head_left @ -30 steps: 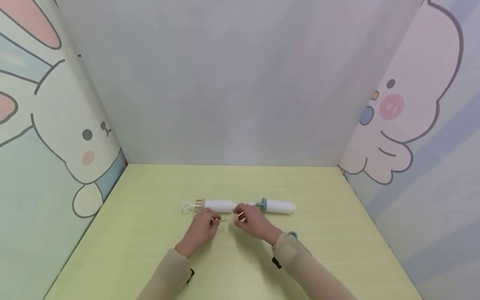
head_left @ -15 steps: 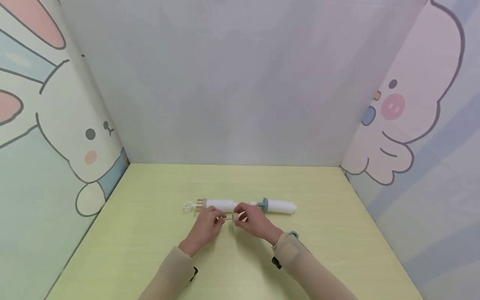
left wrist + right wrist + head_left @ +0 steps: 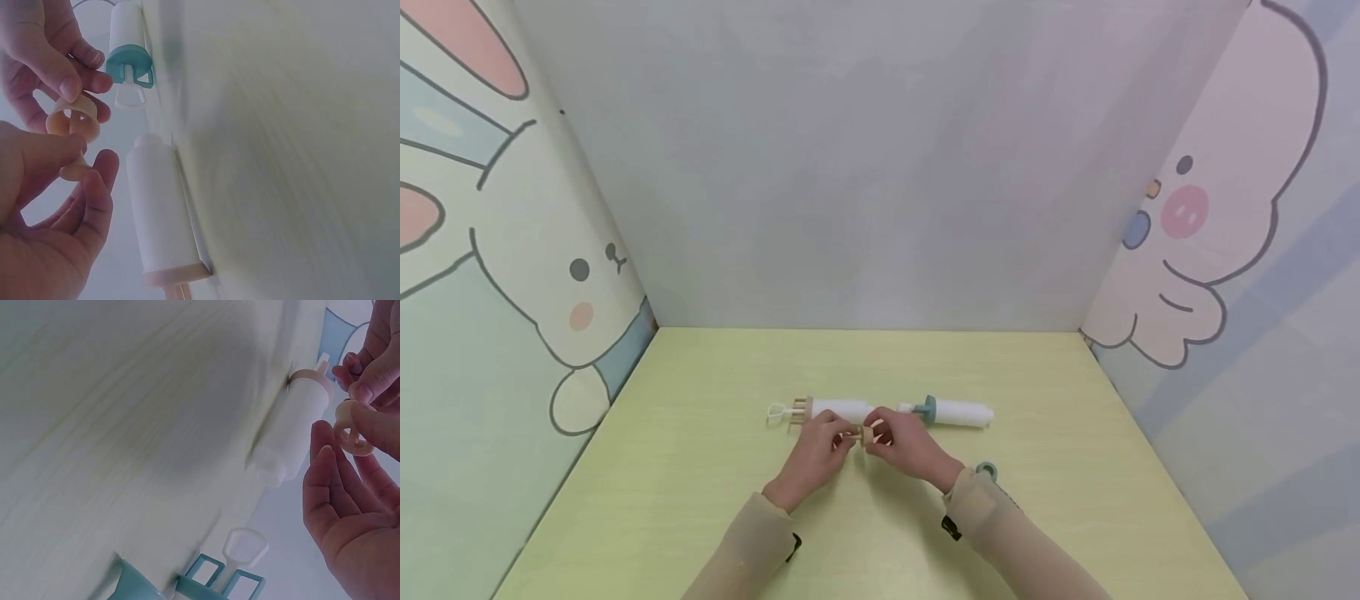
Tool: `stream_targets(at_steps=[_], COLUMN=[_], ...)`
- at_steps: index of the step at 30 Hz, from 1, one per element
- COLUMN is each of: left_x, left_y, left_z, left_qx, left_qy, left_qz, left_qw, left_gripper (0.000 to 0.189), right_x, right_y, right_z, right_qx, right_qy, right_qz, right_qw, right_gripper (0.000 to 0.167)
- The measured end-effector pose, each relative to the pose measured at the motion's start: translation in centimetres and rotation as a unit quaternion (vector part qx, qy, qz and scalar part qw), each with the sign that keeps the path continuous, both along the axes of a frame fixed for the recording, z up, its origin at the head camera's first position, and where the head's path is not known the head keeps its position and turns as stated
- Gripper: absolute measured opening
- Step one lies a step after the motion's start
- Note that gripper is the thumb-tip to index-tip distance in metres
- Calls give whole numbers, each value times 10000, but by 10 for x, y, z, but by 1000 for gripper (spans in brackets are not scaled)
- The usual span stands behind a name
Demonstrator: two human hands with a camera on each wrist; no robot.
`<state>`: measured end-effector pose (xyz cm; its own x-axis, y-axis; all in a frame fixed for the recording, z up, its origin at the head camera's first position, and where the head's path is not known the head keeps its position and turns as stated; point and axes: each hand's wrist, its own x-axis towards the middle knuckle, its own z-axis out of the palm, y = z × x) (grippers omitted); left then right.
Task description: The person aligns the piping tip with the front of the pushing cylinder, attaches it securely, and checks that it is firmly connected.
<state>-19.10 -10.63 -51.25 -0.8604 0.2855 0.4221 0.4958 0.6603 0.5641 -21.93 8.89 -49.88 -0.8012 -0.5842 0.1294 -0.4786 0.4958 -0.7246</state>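
Note:
In the head view my left hand (image 3: 814, 454) and right hand (image 3: 906, 442) meet low over the table. My right thumb and fingers hold a small beige ring-shaped cap (image 3: 74, 119) with a crossbar inside. A slim beige stick (image 3: 76, 170) is pinched between my left thumb and fingers, its inner end right at the cap. Just behind the hands lies a white syringe-like tube (image 3: 841, 410) with a beige flange and white pull loop. To its right lies a similar white tube (image 3: 961, 413) with a teal flange (image 3: 929, 411).
A teal ring-like piece (image 3: 987, 472) lies beside the right wrist, partly behind the sleeve. The pale yellow table (image 3: 700, 467) ends at a grey back wall (image 3: 865, 167), with cartoon-printed panels on both sides.
My left hand has moved right, bringing the stick up to the cap, and the gap between them has closed. The right hand stays nearly in place; the tubes lie as before.

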Motion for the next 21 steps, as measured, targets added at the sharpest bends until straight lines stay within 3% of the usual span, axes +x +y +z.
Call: stream_targets(at_steps=[9, 21], left_x=[2, 4], left_y=[7, 12], left_z=[2, -1], left_qx=[147, 935], left_qy=[28, -498], left_qz=[-146, -303], left_qw=[9998, 9939], left_gripper=[10, 12], right_x=[1, 1], right_y=[-3, -2], right_z=[0, -5], right_qx=[-99, 63], right_qy=[228, 140], right_qz=[113, -103], right_qw=[9996, 9998], right_gripper=[21, 24])
